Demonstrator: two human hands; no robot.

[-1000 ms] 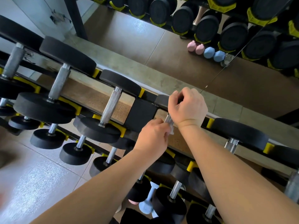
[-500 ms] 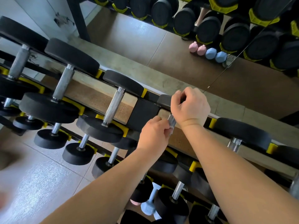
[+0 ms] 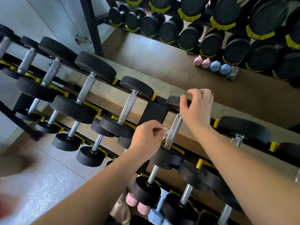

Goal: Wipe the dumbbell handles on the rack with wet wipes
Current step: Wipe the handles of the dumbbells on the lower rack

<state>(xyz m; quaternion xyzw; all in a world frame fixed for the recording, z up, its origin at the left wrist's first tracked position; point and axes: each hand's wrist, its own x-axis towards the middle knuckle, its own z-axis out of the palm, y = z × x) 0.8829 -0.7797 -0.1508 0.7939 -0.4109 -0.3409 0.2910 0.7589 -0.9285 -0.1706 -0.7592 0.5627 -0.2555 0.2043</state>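
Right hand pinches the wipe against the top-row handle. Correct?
No: the left hand pinches the wipe against the top-row handle. The right hand holds that dumbbell's far head. The head view shows it.

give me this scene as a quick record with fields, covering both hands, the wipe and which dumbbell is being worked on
setting: dumbbell rack, several tiers, seen from above
left hand: pinches a wet wipe at the lower left side of the dumbbell handle
right hand: fingers curled over that dumbbell's far head; whether it grips is unclear
handle state: knurled metal, mostly uncovered
nearby: pink dumbbells at the bottom of the view
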